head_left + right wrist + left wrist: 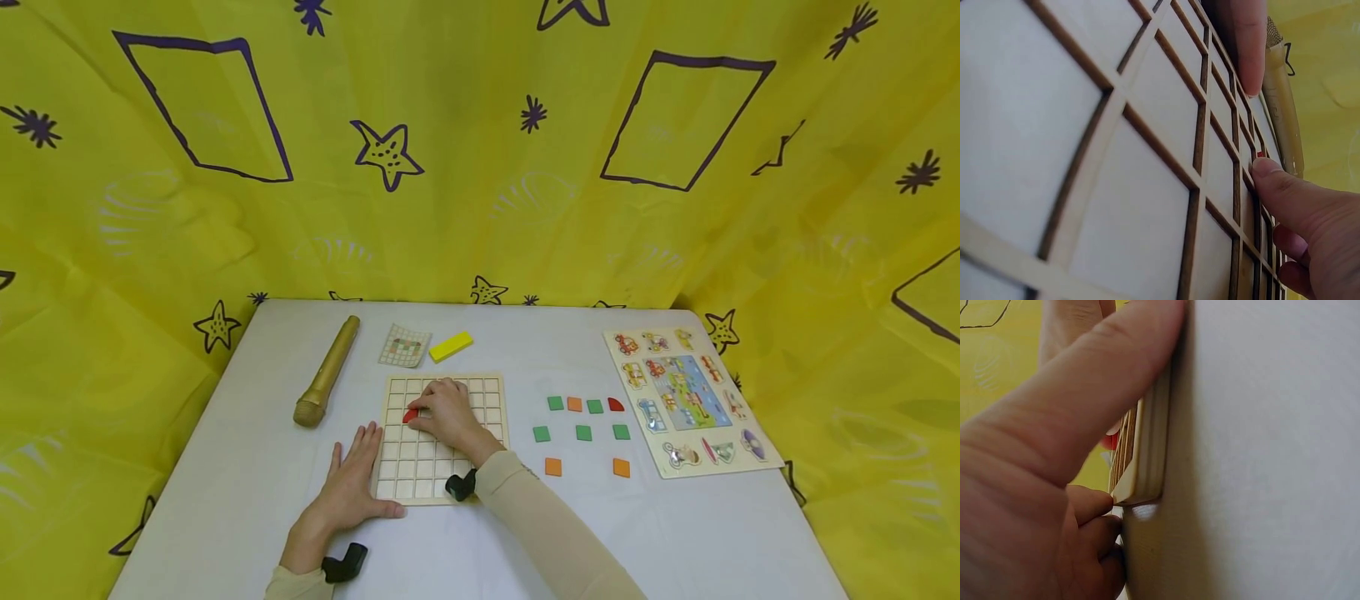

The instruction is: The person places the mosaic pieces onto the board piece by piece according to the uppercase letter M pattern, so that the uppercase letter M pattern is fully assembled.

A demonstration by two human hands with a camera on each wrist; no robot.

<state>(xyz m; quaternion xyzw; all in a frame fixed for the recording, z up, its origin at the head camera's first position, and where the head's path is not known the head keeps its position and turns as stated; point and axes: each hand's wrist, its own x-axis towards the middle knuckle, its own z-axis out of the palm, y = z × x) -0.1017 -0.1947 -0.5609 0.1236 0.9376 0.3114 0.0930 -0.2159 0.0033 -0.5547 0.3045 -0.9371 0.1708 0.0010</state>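
A wooden grid board (407,469) of square cells lies flat on the white table. Over its left half, my right hand (448,417) pinches a small red tile (408,416) with a rounded edge between thumb and fingers, at a cell. Only a sliver of red (1261,154) shows past the thumb in the right wrist view. My left hand (347,490) rests with straight fingers along the board's left edge, its thumb at the near left corner. The left wrist view shows that thumb against the board's wooden side (1150,447).
Right of the board lie several green tiles (583,433), orange tiles (552,467) and a red quarter-circle tile (616,404). Further right is a picture puzzle board (637,425). A gold microphone (330,372), a grid pattern card (405,346) and a yellow block (451,347) lie behind.
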